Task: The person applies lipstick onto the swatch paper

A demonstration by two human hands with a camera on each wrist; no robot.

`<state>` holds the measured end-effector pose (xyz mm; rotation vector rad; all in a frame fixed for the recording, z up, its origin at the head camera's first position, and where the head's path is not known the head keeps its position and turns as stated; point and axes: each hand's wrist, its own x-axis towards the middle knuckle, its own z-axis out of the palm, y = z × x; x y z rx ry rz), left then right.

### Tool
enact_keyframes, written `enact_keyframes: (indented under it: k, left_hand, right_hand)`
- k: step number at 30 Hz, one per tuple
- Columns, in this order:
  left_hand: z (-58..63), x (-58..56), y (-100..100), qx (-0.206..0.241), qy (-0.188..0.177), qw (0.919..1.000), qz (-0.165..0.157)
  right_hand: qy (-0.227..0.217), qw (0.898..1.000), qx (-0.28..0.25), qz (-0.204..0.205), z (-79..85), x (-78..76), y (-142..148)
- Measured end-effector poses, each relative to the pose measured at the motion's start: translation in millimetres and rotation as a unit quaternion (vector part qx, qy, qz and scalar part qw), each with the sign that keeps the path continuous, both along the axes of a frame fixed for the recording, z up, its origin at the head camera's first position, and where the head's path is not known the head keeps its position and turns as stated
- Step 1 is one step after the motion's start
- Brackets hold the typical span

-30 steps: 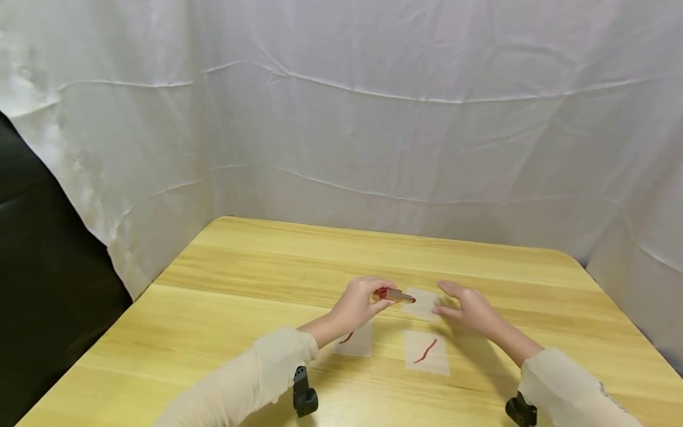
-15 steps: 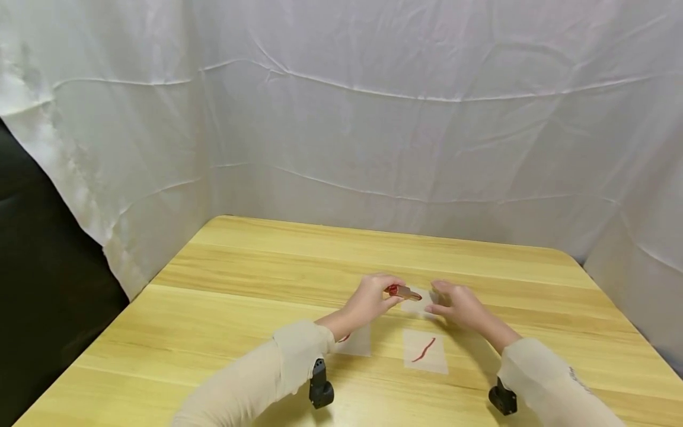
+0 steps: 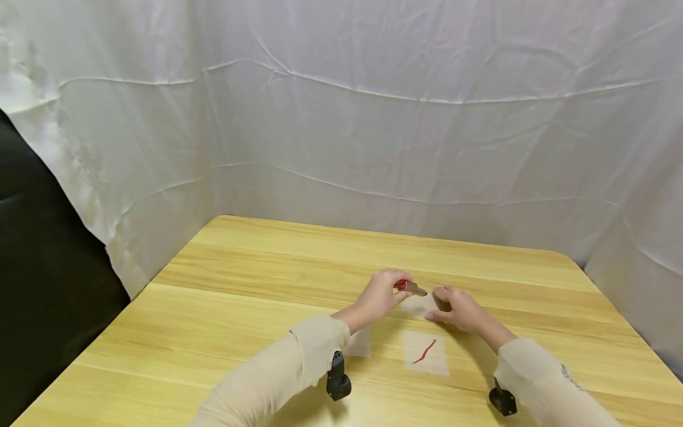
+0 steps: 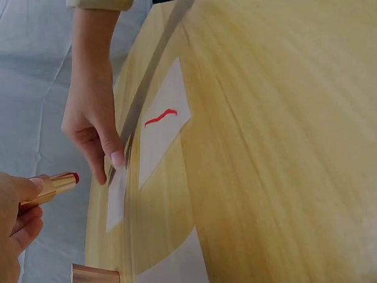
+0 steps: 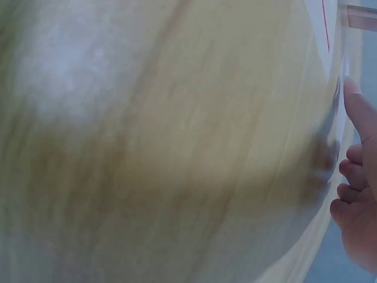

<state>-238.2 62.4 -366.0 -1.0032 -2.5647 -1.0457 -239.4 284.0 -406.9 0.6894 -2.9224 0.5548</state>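
1 lipstick [image 4: 56, 186], long axis slanting, points its red tip [image 4: 76, 177] rightward.

Curtained-off workspace, bldg. type unclear, wht. cloth [image 3: 341, 142] hung behind & beside wood-grain table [image 3: 240, 273]

You see a lipstick [image 4: 56, 185] with a shiny copper-gold tube and a deep red tip [image 4: 75, 177], while a wavy red stroke [image 3: 425, 351] marks one of the plain white paper squares [image 3: 436, 366]. Your desk [image 3: 240, 279] is pale yellow wood, streaked with long bands of browner grain. Your sleeves [image 3: 261, 370] are plain cream, with small dark lettering [image 3: 571, 378] on the right one, your wrist cameras [image 3: 338, 379] are black, and you face whitish-grey cloth [image 3: 341, 136] beside solid black material [image 3: 48, 273].
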Motion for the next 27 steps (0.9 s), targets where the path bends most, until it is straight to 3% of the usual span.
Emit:
enact_keyframes:
  k: [11,27]
  left_hand:
    - [-3.7,-8.1,4,-0.011,-0.020,0.9995,0.020]
    - [-9.5,-14.6,19,-0.069,0.011,0.9973,0.020]
  right_hand:
    - [-0.033,0.999,0.016,-0.010,0.2,4.6,3]
    - [-0.047,0.998,0.026,-0.014,1.9,6.3,3]
